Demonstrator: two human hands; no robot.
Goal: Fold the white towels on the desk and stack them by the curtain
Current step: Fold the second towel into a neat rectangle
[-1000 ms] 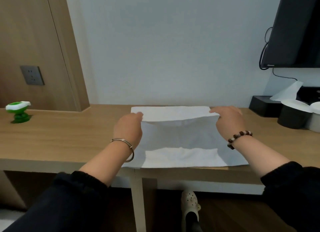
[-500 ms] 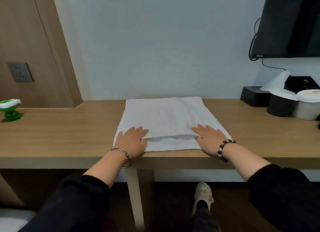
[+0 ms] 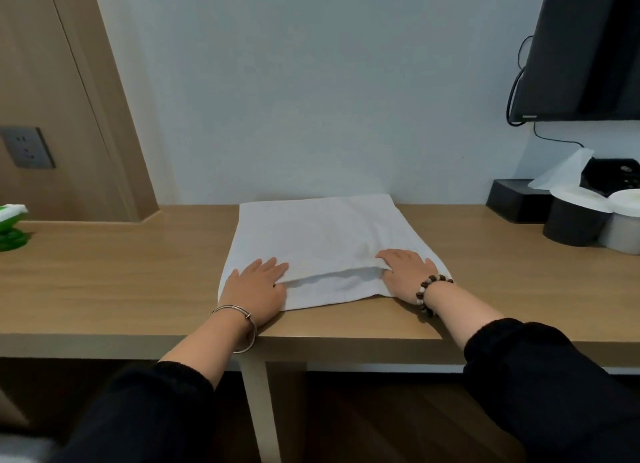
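Note:
One white towel (image 3: 322, 237) lies folded in half on the wooden desk (image 3: 121, 275), its back edge against the wall. The upper layer ends a little short of the near edge, so a strip of the lower layer shows. My left hand (image 3: 256, 286) rests flat with straight fingers on the near left corner. My right hand (image 3: 405, 272) lies flat on the near right corner, its fingertips at the edge of the upper layer. No curtain or other towel is in view.
A green object (image 3: 10, 227) stands at the desk's far left below a wall socket (image 3: 26, 147). At the right stand a black tissue box (image 3: 516, 199), a black cup (image 3: 571, 223) and a pale cup (image 3: 623, 230), under a wall screen (image 3: 588, 47).
One second ago both hands held a lifted towel edge. They brought it towards me and laid it down, and now press flat on the near corners.

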